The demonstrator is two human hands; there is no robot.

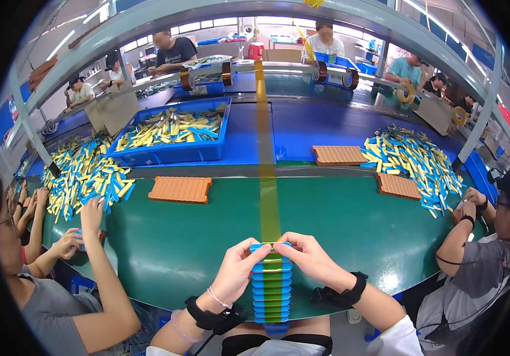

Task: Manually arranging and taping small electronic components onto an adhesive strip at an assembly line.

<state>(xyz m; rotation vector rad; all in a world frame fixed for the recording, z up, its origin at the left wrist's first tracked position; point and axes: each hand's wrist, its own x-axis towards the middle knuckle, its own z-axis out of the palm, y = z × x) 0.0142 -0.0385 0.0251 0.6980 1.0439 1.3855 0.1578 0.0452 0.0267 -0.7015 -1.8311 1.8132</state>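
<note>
At the near edge of the green table (pixel 195 255), a row of slim blue strips (pixel 257 292) lies side by side, reaching down toward my lap. A band of translucent yellow tape (pixel 268 204) comes down from the overhead bar and runs along the row's middle. My left hand (pixel 235 270) pinches the left end of the topmost strips, thumb stretched toward the tape. On the other side my right hand (pixel 315 261) grips their right end, its thumb close to the left one. The fingertips beneath are hidden.
Heaps of yellow and blue strips lie left (pixel 83 172) and right (pixel 412 160). A blue tray (pixel 175 155) holds more. Ridged orange blocks (pixel 179 189) rest on the table. Tape rolls (pixel 319 72) hang on the metal bar (pixel 279 68). Co-workers (pixel 83 285) sit close on both sides.
</note>
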